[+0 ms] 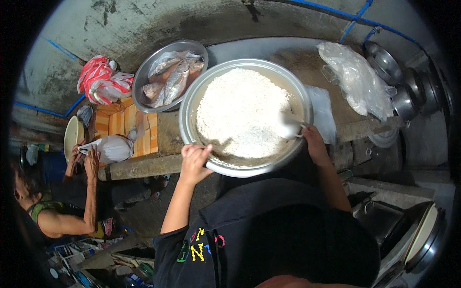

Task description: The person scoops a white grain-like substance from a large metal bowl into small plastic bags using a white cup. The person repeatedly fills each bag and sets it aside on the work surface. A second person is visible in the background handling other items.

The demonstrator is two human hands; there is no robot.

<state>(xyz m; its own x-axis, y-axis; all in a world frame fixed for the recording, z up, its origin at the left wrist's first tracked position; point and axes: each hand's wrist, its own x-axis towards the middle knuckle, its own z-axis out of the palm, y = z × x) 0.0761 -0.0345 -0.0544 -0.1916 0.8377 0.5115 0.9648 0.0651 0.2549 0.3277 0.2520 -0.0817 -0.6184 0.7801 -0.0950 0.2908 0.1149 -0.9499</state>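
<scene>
A wide silver metal basin point(308, 103) stands at the table's edge in front of me, holding a heap of white powder point(240, 108) that looks like flour. My left hand point(194, 164) grips its near left rim, fingers curled over the edge. On the right side, my right hand point(314, 144) is closed around the handle of a white cup point(289, 127). The cup is smeared by motion and hangs at the powder's right edge; its contents cannot be seen. Behind the basin's left side sits a metal bowl point(136, 91) with several whole silvery fish point(175, 82).
At left, a co-worker's hands point(86, 156) handle a white plastic bag point(115, 148) beside an orange wooden board point(126, 115). A red-and-white bag point(103, 79) lies behind. Clear plastic bags point(355, 77) and metal pots point(406, 103) are at right. The wall rises behind the table.
</scene>
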